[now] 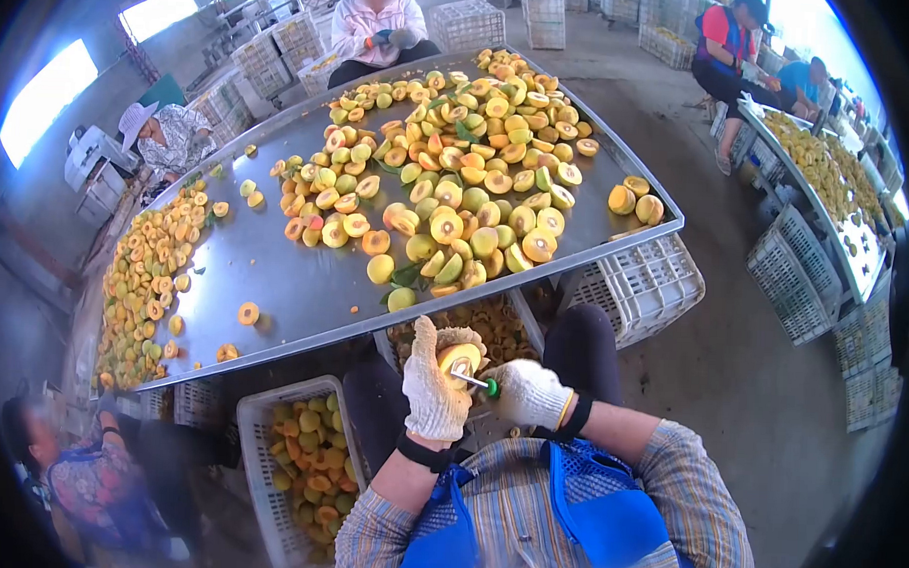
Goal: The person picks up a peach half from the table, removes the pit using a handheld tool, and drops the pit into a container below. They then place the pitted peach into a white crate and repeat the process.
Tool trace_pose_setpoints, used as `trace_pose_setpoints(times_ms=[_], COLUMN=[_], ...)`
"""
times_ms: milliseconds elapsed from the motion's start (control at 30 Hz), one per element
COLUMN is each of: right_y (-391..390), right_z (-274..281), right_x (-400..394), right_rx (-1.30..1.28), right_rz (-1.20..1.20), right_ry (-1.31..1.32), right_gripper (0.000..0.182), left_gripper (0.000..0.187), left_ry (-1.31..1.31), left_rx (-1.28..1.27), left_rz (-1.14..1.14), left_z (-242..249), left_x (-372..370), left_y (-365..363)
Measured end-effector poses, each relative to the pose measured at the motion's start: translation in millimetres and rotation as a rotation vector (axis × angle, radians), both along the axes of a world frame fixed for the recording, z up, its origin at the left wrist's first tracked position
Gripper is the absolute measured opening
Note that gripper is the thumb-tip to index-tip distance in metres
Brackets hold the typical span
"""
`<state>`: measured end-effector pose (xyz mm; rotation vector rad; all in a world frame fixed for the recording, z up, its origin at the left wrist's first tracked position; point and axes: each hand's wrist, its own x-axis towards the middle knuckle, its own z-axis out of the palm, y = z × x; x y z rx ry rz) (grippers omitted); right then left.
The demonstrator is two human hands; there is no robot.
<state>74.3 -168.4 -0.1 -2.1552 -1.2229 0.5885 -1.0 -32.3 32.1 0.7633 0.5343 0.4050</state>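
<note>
In the head view, my left hand (436, 379) wears a pale knit glove and is closed around a yellow peach half (460, 361), cut face toward my right. My right hand (531, 394), gloved too, grips a pitting tool (492, 387) by its green handle. The tool's metal shaft reaches to the middle of the cut face, at the pit. Both hands are over my lap, just below the near edge of the metal table (303, 319). Many peach halves (447, 224) are heaped on the table. My gloves hide part of the fruit and handle.
Below my hands is a crate of pits and scraps (488, 325). A white crate (295, 409) of peach halves stands to my left; another white crate (643, 286) is under the table's right side. Several people sit around this table and a second table (828, 187).
</note>
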Motion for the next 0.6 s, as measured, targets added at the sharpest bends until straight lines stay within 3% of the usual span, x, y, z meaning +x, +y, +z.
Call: trace_pose_setpoints(times_ms=[100,167,200,233,300,333,367,433,467,500,533,600], right_y=[-1,0,0,0,2,2,2,5,5,8,1,5], right_z=[18,46,43,40,28,16,31,4,-18,-4,14,6], right_x=[-5,-18,-20,-18,-8,-2,-6,-13,-20,-23,-17,-8], right_rx=[0.007,-0.219,-0.181,-0.178,-0.195,-0.146,-0.221,-0.197,-0.091,0.014,-0.055,-0.114], right_rz=[0.047,0.114,0.072,0.061,0.017,0.066,0.038,0.104,0.119,0.134,0.128,0.135], right_ry=[-0.141,0.319,0.357,0.342,-0.010,-0.032,0.050,0.386,0.362,0.338,0.272,0.135], right_gripper=[0.015,0.014,0.015,0.015,0.017,0.019,0.020,0.021,0.022,0.024,0.023,0.022], left_gripper=[0.056,0.056,0.057,0.057,0.059,0.059,0.058,0.060,0.056,0.052,0.050,0.047], left_ry=[-0.024,-0.097,-0.160,-0.229,-0.098,-0.066,-0.034,-0.064,-0.198,-0.331,-0.343,-0.221], left_rx=[0.018,-0.018,-0.010,0.000,0.138,0.186,0.233,0.270,0.212,0.154,0.086,0.237], left_rz=[0.024,0.000,-0.044,-0.092,-0.084,-0.104,-0.117,-0.200,-0.254,-0.309,-0.319,-0.403], left_z=[9,14,9,5,7,10,12,16,12,5,-4,1], left_x=[-2,-2,-3,-2,-2,-1,-1,0,-3,-6,-8,-10], left_y=[1,2,4,8,12,12,13,13,15,17,19,22])
